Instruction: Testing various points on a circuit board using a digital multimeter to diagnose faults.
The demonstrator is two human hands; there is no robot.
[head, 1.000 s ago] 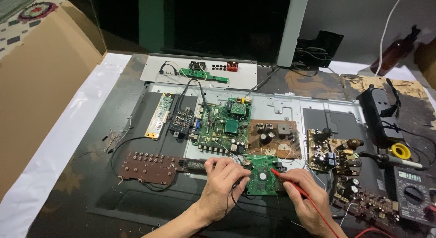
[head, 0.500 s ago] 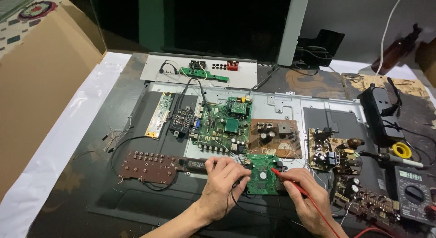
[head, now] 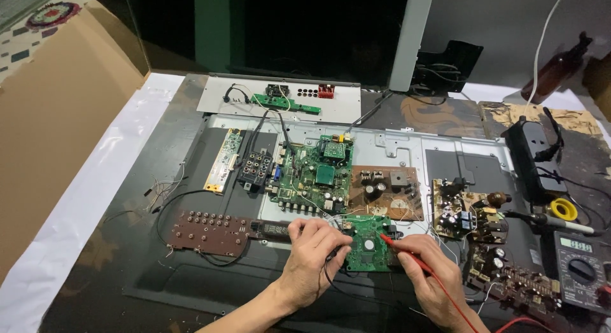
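Nearest the camera, the left hand (head: 312, 260) and the right hand (head: 426, 276) meet over a small green circuit board (head: 369, 244), a flat square of glossy laminate with a dark chip in its middle, lying on the grey metal back panel (head: 445, 148) at the panel's near edge. The right hand's fingers are curled together, pinching a thin red probe (head: 407, 251) like a pen, its tip resting on the board's right side. The left hand is bunched at the board's left edge with fingers folded in tight; a black wire (head: 331, 279) runs out from under it, but what the fingertips grip is hidden.

To the left lies a long brown board (head: 210, 231) studded with rows of round buttons, with loose thin wires (head: 162, 190) beyond it. At the right edge sits a dark meter (head: 582, 269) with a round dial and a small grey screen, and just past it a yellow roll of tape (head: 563, 209) — a soldering iron (head: 547, 220) lies across in front of that. Rough brown boards (head: 471, 212) crowded with coils and cylinders fill the space between meter and hands.

Farther off, a larger green circuit board (head: 315, 174) sits mid-panel beside a tan board (head: 385, 193). Beyond it — a pale metal plate (head: 280, 99) carrying a narrow green strip. A sheet of brown cardboard (head: 57, 110) leans at the left, and a brown bottle (head: 557, 69) stands far right.
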